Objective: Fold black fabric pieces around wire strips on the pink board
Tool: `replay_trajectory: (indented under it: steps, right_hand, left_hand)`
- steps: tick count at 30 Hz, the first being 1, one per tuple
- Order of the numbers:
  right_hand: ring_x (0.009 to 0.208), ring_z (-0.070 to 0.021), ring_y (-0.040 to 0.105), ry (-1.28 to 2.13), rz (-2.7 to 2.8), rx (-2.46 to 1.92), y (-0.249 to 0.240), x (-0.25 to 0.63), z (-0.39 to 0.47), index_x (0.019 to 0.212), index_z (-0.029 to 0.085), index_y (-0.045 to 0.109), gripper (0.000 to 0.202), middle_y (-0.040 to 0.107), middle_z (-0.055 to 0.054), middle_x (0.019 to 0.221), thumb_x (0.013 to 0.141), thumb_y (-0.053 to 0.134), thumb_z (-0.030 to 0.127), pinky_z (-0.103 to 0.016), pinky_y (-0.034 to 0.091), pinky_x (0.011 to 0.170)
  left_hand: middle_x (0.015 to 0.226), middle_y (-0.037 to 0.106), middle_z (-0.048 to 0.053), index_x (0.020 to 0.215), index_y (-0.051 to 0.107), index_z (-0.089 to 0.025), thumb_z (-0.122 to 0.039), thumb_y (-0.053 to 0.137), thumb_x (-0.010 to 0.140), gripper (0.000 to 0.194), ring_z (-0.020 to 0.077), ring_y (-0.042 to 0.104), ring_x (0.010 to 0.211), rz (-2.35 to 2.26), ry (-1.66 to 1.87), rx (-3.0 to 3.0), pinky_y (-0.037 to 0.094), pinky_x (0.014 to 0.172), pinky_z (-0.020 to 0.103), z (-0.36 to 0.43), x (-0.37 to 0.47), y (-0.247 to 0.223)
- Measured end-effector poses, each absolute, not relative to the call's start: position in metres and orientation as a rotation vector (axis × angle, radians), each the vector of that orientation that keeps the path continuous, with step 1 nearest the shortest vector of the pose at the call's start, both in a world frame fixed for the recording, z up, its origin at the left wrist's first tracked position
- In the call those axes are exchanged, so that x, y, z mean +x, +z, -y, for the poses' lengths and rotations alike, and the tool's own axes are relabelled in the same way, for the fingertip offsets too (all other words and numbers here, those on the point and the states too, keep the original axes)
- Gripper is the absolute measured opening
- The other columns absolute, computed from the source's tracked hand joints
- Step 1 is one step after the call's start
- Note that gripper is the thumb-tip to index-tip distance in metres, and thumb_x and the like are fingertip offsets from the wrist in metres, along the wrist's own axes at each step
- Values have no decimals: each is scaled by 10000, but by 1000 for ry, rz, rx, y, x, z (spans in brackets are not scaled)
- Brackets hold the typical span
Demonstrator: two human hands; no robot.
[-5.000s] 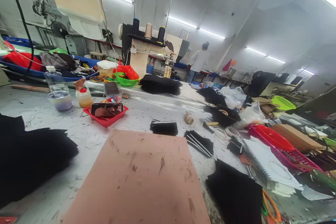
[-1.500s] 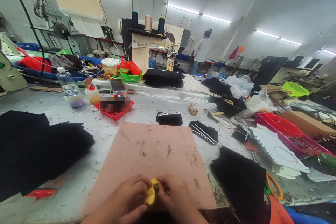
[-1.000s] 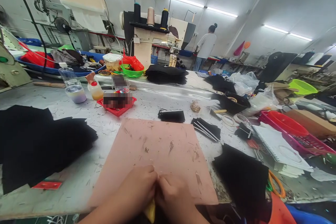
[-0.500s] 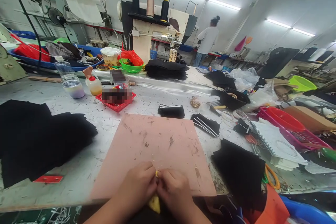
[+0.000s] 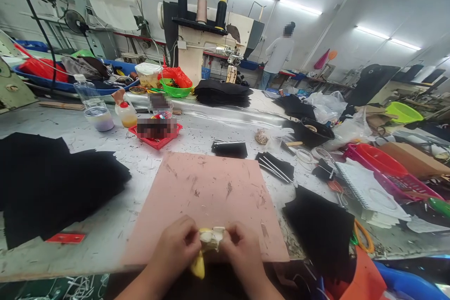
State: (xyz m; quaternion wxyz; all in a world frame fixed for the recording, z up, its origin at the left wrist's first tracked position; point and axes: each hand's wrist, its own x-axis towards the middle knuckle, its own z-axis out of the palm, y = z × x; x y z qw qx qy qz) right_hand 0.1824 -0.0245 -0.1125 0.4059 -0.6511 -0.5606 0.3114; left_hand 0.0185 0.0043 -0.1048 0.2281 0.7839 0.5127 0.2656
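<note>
Broadly, your long grey, scuffed worktop fills the scene, with a flat, pinkish, rectangular board at its near edge. A wide, overlapping pile of black sheets lies to the left, and a smaller, jagged-edged black stack near right. Beyond the board, far left, sits a red plastic basket. Your left hand and right hand are over the board's near edge, their fingers pinched on opposite ends of a small, yellow-skinned, pale-centred piece, so it hangs between them. As for progress, it is opened up: the whitish inside shows, and a yellow flap droops below your left fingers. Apparently some yellow covering is left to part from the pale middle; how firmly it is joined, you cannot tell.
</note>
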Motion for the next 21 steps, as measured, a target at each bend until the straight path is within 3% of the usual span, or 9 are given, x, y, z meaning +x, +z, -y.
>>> replay_trajectory:
  steps: [6, 12, 21]
  right_hand:
    - [507, -133, 500, 991, 1426, -1655, -101, 186, 18, 579, 176, 536, 123, 552, 14, 536, 670, 482, 240, -228, 365, 481]
    - [570, -142, 497, 1162, 1435, -1671, -97, 190, 17, 568, 180, 520, 81, 544, 15, 556, 640, 492, 202, -234, 364, 524]
    - [621, -151, 559, 1125, 1489, -1709, -99, 183, 23, 613, 175, 540, 93, 601, 3, 627, 618, 499, 92, -225, 393, 552]
  left_hand:
    - [723, 617, 18, 750, 589, -179, -144, 429, 739, 164, 136, 584, 644, -1360, 505, 2154, 440, 568, 210, -6, 21, -88]
    - [700, 626, 72, 663, 614, -161, -157, 416, 763, 222, 215, 574, 663, -1299, 305, 2277, 406, 586, 298, -6, 30, -77]
    - [661, 608, 50, 688, 619, -164, -196, 390, 783, 249, 173, 560, 623, -1287, 477, 2218, 409, 576, 266, -5, 22, -90]
